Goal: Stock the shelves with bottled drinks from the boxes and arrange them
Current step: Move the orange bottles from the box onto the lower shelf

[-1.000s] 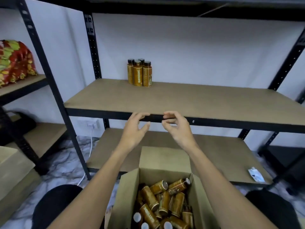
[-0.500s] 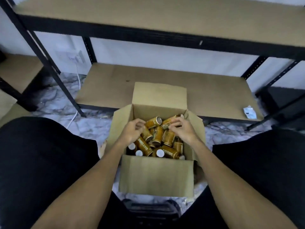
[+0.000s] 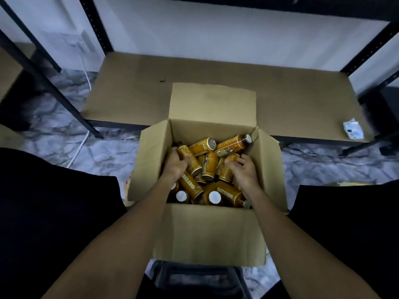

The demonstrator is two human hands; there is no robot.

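An open cardboard box point(image 3: 207, 231) sits on the floor between my knees, holding several orange-brown drink bottles lying jumbled. My left hand point(image 3: 173, 166) is inside the box and grips one bottle point(image 3: 190, 159) around its body. My right hand point(image 3: 245, 171) is also inside, its fingers curled over another bottle point(image 3: 228, 169). A further bottle point(image 3: 234, 144) lies on top at the back of the box. The low shelf board point(image 3: 133, 91) lies just beyond the box.
Black shelf posts point(image 3: 54, 89) stand at left and right. A small white packet point(image 3: 353, 131) lies on the low shelf's right end. A white cable point(image 3: 87, 76) runs down to the marble floor at left. My dark-clothed knees flank the box.
My view dropped from the upper shelf to the box. Both hands came down from the shelf edge into the box and closed on bottles.
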